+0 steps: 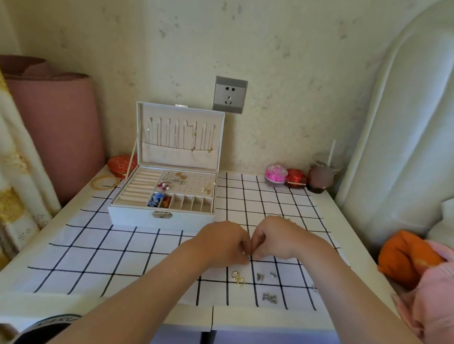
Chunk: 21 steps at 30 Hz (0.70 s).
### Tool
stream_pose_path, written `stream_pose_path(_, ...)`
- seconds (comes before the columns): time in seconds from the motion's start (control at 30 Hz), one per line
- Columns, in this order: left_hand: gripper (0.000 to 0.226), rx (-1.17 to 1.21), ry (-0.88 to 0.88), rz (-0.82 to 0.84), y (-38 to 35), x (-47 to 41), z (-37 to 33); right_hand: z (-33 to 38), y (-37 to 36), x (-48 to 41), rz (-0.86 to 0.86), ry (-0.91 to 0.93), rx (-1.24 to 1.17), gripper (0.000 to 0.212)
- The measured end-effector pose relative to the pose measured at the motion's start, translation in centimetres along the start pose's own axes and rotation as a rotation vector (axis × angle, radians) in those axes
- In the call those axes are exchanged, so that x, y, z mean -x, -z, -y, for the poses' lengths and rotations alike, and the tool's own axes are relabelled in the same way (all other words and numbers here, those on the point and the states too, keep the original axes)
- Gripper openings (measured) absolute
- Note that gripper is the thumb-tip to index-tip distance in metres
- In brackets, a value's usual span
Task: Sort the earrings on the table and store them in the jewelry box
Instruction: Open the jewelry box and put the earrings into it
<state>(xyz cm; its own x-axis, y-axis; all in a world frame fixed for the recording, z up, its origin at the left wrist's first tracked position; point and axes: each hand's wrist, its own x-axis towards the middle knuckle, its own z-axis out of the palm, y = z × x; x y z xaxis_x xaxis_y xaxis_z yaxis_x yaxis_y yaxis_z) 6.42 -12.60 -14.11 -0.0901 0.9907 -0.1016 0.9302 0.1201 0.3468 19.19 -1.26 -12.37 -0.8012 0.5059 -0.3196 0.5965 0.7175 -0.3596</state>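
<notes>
Gold hoops [238, 277] & silver studs [270, 298] lie loose on the cloth [128, 261], nearest. Just beyond, left hand [224, 243] & right hand [277, 239] meet, fingers curled tight. What they pinch is hidden, can't tell. Prob. pairing a piece, so keep it low over the cloth. Box [161, 218] sits open, far left.

left hand [222, 243]: fingers curled | right hand [277, 239]: fingers curled | fingertips [244, 253] of both hands meeting
</notes>
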Motion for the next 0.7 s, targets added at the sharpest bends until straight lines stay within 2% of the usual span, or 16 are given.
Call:
stream_pose_path(0.17,0.011,0.092,0.011,0.01,0.0,-0.5,0.4,-0.2,0.2,-0.3,-0.006,0.015,-0.038,0.005)
stream_pose_path(0.3,0.01,0.167,-0.006,-0.056,1.0,-0.3,1.1,0.0,0.6,-0.4,-0.092,0.04,-0.169,0.001)
stream_pose_path(0.5,0.002,0.33,0.014,-0.241,4.1,0.7,3.5,2.1,1.1,-1.9,-0.331,0.125,-0.417,0.008)
stream_pose_path(0.63,0.008,0.441,0.082,-0.392,6.2,1.5,5.7,4.2,1.0,-3.6,-0.47,0.171,-0.538,0.007)
stream_pose_path(0.7,0.011,0.44,0.123,-0.46,6.7,1.8,6.9,5.2,1.0,-4.5,-0.51,0.192,-0.522,0.006)
